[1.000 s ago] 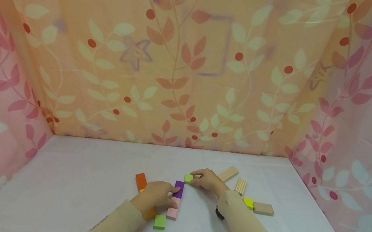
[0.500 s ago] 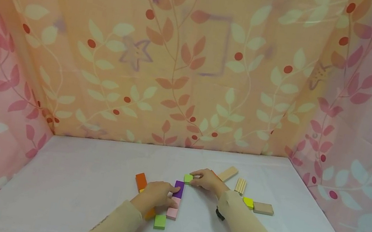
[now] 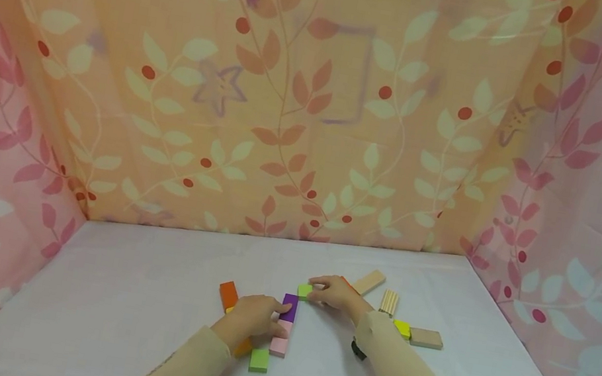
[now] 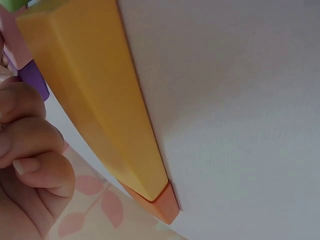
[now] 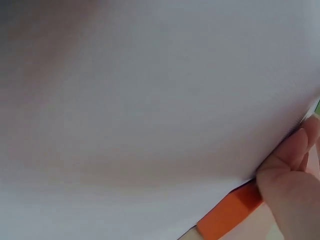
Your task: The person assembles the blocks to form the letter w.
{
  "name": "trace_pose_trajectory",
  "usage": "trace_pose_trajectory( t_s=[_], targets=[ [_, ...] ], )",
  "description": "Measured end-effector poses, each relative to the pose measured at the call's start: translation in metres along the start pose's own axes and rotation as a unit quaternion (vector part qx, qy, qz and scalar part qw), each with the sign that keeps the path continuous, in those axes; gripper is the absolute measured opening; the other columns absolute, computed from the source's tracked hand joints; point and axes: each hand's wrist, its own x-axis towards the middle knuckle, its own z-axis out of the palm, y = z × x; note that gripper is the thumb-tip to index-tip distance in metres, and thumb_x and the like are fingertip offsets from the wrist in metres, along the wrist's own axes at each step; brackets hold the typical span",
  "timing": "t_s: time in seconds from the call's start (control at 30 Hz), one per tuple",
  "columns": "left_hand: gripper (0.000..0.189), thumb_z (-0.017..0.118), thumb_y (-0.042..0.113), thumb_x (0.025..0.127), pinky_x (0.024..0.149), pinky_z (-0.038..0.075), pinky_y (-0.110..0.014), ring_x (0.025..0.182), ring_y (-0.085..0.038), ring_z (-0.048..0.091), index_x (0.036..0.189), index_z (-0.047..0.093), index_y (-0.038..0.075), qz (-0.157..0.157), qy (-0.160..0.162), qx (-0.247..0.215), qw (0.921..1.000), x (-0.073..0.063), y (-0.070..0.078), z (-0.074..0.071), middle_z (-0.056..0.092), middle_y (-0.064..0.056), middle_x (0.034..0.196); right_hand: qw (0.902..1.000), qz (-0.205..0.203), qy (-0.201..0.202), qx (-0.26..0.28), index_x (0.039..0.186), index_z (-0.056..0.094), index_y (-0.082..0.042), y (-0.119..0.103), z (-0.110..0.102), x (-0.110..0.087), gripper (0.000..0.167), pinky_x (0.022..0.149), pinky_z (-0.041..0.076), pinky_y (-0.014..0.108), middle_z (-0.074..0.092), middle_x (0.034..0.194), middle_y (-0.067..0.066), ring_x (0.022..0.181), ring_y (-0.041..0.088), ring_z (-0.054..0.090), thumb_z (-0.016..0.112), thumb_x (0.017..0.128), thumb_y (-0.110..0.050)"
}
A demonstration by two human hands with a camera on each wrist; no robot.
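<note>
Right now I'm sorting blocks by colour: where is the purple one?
In the head view the purple block lies mid-table, under the left hand's fingers, with the pink block just nearer the person and the small green block beyond.
</note>
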Motion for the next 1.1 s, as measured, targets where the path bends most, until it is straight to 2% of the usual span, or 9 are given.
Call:
trace_pose_trajectory(
  t_s=[0.2,0.27,0.33,0.5,0.57,0.67,0.8,0.9,1.1],
  targets=[
    [0.059,0.076,0.045,0.08,0.101,0.04,-0.052,0.124,-0.033,0.052,0.134,0.061,0.025,0.008,0.001,-0.003,1.0,-0.001,0.001,0.0,0.062,-0.007,0.129,0.9981,-0.022,-0.014,0.056,0.132,0.055,0.005,0.007,-0.009,-0.005,0.044,0.066,0.047,0.027,0.062,0.085,0.008,0.072,0.014,0.056,0.064,0.092,-0.009],
    [0.059,0.076,0.045,0.08,0.101,0.039,-0.053,0.125,-0.033,0.051,0.134,0.061,0.025,0.008,-0.001,-0.01,0.9999,-0.001,0.0,0.0,0.061,-0.007,0.13,0.9985,-0.04,-0.008,0.037,0.128,0.058,0.006,0.008,-0.014,-0.008,0.04,0.063,0.047,0.027,0.059,0.081,0.008,0.068,0.014,0.054,0.064,0.091,-0.007],
    [0.059,0.076,0.044,0.08,0.102,0.04,-0.052,0.125,-0.033,0.051,0.134,0.062,0.025,0.002,-0.005,-0.022,0.9997,-0.001,-0.001,0.001,0.061,-0.007,0.131,0.9987,-0.05,0.005,0.011,0.126,0.061,0.004,0.009,-0.02,-0.01,0.036,0.063,0.046,0.027,0.06,0.086,0.009,0.069,0.014,0.053,0.065,0.091,-0.005],
    [0.06,0.076,0.044,0.08,0.101,0.041,-0.051,0.125,-0.032,0.051,0.135,0.06,0.026,-0.005,-0.008,-0.033,0.9994,-0.001,-0.003,0.003,0.06,-0.007,0.131,0.9973,-0.038,0.03,-0.055,0.128,0.061,0.001,0.015,-0.039,-0.016,0.039,0.06,0.041,0.025,0.055,0.085,0.008,0.066,0.015,0.048,0.065,0.09,-0.003],
    [0.061,0.075,0.045,0.08,0.101,0.041,-0.051,0.126,-0.032,0.05,0.136,0.059,0.027,-0.004,-0.006,-0.03,0.9995,-0.001,-0.004,0.003,0.06,-0.006,0.132,0.9971,-0.027,0.026,-0.067,0.131,0.059,0.001,0.019,-0.044,-0.016,0.044,0.059,0.039,0.025,0.052,0.08,0.008,0.065,0.016,0.046,0.067,0.088,-0.002],
    [0.061,0.075,0.045,0.08,0.101,0.041,-0.051,0.126,-0.032,0.05,0.136,0.059,0.028,-0.002,-0.003,-0.024,0.9997,0.0,-0.004,0.003,0.06,-0.006,0.132,0.9965,-0.011,0.013,-0.082,0.136,0.055,-0.001,0.024,-0.051,-0.016,0.053,0.063,0.041,0.028,0.055,0.089,0.011,0.072,0.019,0.046,0.072,0.085,-0.003],
    [0.06,0.075,0.045,0.08,0.101,0.041,-0.05,0.126,-0.032,0.05,0.136,0.059,0.028,-0.005,0.0,-0.024,0.9997,0.0,-0.004,0.004,0.06,-0.006,0.131,0.9959,0.015,-0.013,-0.088,0.144,0.046,-0.005,0.028,-0.057,-0.017,0.069,0.082,0.045,0.04,0.057,0.116,0.022,0.09,0.025,0.05,0.077,0.082,-0.006],
    [0.06,0.075,0.046,0.08,0.1,0.042,-0.049,0.125,-0.031,0.051,0.136,0.059,0.029,-0.004,0.002,-0.017,0.9999,0.001,-0.004,0.004,0.061,-0.006,0.13,0.9937,0.028,-0.031,-0.104,0.148,0.041,-0.009,0.03,-0.061,-0.014,0.077,0.095,0.04,0.048,0.053,0.128,0.028,0.104,0.027,0.051,0.079,0.081,-0.009],
    [0.06,0.075,0.047,0.08,0.099,0.043,-0.049,0.124,-0.03,0.052,0.136,0.059,0.029,-0.006,0.004,-0.008,0.9999,0.002,-0.003,0.006,0.061,-0.006,0.129,0.9913,0.053,-0.05,-0.11,0.147,0.045,-0.016,0.033,-0.063,-0.007,0.078,0.099,0.036,0.049,0.051,0.135,0.027,0.117,0.029,0.049,0.081,0.078,-0.008]
  ],
)
